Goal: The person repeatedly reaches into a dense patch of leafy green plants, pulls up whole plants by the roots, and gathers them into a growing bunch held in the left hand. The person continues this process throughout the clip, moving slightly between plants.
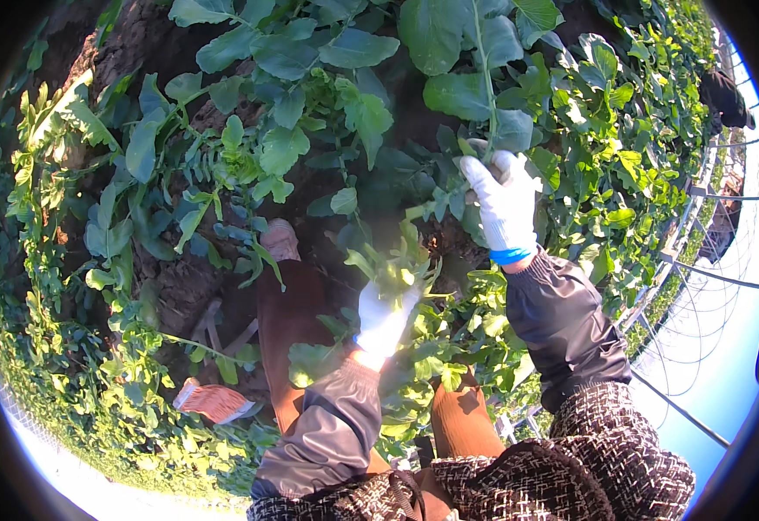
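Observation:
My left hand (386, 316), in a white knit glove, is closed around a bunch of picked green leaves (400, 264). It hangs low in front of my legs, and strong sunlight washes out part of the glove. My right hand (502, 192), in a white glove with a blue cuff, is farther forward and to the right. Its fingers pinch the stalk of a large lobed leaf (489, 84) near the stalk's lower end. Whether that stalk is still joined to its plant is hidden. Leafy plants (282, 130), radish-like in leaf, surround both hands.
Dark soil (177, 293) shows between the plants. My shoe (280, 239) stands among them. An orange-red striped packet or bag (215, 402) lies at lower left. Metal hoops and rails (666, 254) run along the right, with a dark-clothed figure (725, 98), apparently a person, beyond.

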{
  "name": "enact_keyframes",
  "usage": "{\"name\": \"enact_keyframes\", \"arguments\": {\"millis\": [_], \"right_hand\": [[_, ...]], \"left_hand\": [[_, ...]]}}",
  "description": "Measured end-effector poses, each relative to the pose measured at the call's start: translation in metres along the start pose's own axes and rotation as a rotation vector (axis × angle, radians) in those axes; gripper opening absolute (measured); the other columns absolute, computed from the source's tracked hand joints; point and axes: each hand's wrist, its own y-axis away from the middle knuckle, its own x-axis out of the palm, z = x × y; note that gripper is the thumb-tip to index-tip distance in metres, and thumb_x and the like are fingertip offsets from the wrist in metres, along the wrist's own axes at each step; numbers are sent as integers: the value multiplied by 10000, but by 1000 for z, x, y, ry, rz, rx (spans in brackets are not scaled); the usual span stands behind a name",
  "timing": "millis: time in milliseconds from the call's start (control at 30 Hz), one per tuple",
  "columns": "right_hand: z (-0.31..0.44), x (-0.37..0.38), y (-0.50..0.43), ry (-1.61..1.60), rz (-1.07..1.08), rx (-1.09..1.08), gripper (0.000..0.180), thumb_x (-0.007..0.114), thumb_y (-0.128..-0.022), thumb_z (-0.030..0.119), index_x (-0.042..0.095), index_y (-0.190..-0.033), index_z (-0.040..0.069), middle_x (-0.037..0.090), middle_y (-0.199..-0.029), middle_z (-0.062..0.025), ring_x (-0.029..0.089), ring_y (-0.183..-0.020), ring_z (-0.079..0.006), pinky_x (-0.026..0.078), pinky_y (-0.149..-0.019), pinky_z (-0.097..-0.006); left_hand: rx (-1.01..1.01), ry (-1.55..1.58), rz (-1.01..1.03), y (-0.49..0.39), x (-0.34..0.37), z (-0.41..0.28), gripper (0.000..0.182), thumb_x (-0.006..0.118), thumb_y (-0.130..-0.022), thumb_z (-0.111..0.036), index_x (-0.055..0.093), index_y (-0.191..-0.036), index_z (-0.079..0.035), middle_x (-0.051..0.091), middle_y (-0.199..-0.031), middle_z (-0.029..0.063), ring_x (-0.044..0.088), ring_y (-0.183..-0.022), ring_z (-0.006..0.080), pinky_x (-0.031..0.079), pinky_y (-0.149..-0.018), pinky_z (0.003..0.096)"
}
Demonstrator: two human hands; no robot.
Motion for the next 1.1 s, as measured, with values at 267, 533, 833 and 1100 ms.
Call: {"name": "enact_keyframes", "arguments": {"millis": [267, 533, 833, 1100], "right_hand": [[-29, -64, 91, 920, 746, -125, 311, 605, -711, 219, 550, -954, 32, 566, -730, -168, 572, -712, -329, 442, -601, -382], [16, -17, 15, 529, 779, 52, 362, 570, -812, 194, 547, -1124, 12, 637, -939, -146, 611, -893, -216, 465, -794, -285], [6, 121, -67, 43, 624, 263, 434, 421, -842, 66, 364, -1264, -14, 617, -862, -156, 632, -635, -219, 534, -556, -303], [-55, 116, -115, 719, 244, -638, 220, 523, -819, 191, 576, -944, 19, 619, -862, -104, 591, -791, -274, 460, -705, -329]], "left_hand": [[635, -685, 254, 0, 15, -13, 323, 468, -884, -96, 475, -1178, 36, 548, -1137, 115, 579, -905, 161, 485, -754, 284], [113, -493, -14, 8, 6, 3, 270, 617, -715, -150, 564, -958, -44, 613, -849, 136, 586, -780, 331, 472, -691, 357], [19, -671, 211, 9, 5, 1, 261, 633, -687, -163, 586, -935, -96, 590, -878, 119, 578, -820, 318, 462, -715, 356], [65, -543, 85, 9, -3, -8, 310, 651, -681, -155, 567, -970, -81, 593, -872, 131, 579, -815, 336, 467, -716, 367]]}}
